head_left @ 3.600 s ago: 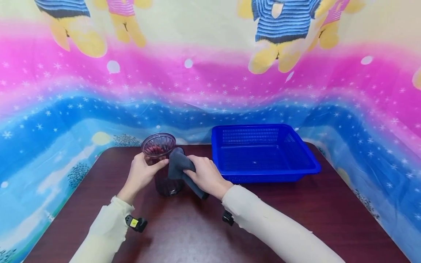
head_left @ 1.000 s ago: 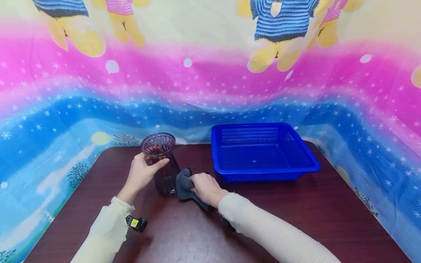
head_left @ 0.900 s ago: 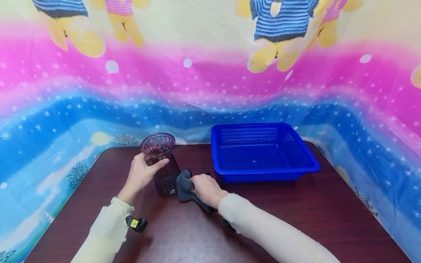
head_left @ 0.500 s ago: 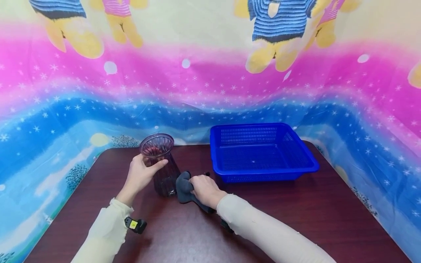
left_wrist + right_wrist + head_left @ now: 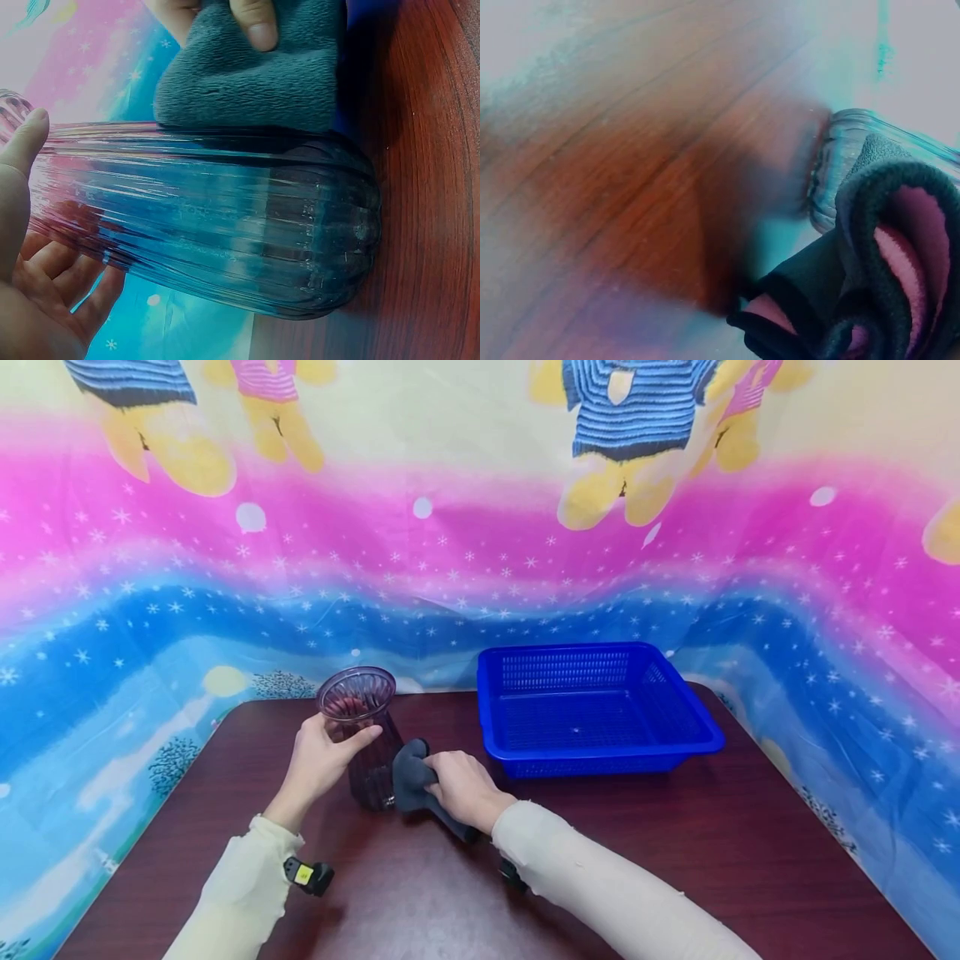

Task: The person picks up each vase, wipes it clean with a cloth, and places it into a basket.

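Ribbed transparent vase (image 5: 375, 760), probably glass, is likely stiff, fairly heavy, slick and breakable; the narrowing below its flared rim should give the surest hold. It is left of centre at the brown table (image 5: 420, 893), mouth up, long axis near vertical; whether its base touches down is hard to tell. The left hand (image 5: 318, 760) grips that neck between thumb and fingers; the right hand (image 5: 467, 787) pinches a folded grey cloth (image 5: 411, 777) against the lower side. A blue basket (image 5: 600, 749) sits to the right.

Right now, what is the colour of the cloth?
The cloth is dark grey, clearest in the head view.
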